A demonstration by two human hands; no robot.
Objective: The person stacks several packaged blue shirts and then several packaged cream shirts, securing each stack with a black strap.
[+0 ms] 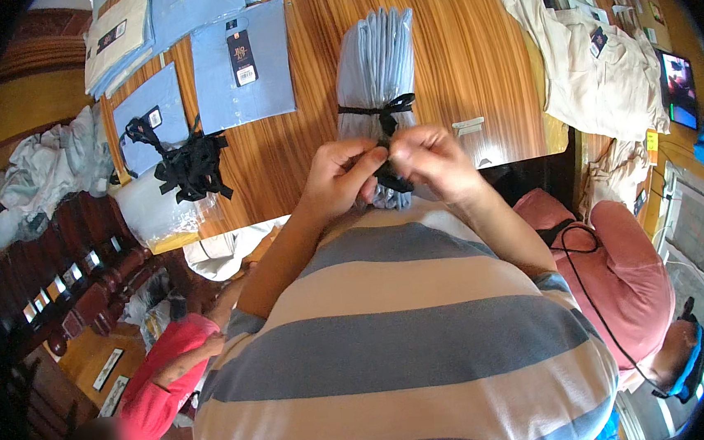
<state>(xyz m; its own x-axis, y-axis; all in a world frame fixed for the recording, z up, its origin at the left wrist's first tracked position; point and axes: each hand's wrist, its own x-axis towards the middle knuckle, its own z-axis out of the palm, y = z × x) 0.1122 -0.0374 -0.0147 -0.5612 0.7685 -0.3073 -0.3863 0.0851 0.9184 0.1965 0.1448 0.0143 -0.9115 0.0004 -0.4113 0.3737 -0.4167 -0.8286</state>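
A bundle of light-blue folded garments in clear plastic lies on the table in front of me, its long side pointing away. One black fabric strip is knotted round its middle. At the near end, my left hand is closed, thumb and finger pinching a second black strip. My right hand meets it from the other side, its fingers also pinched at this strip and slightly blurred. The fingers partly hide the strip where the two hands meet.
A tangle of black strips lies at the table's left, by blue packed garments and a stack of packed garments. Cream garments drape over the right side. People sit behind left, in a red shirt, and right, in a pink top.
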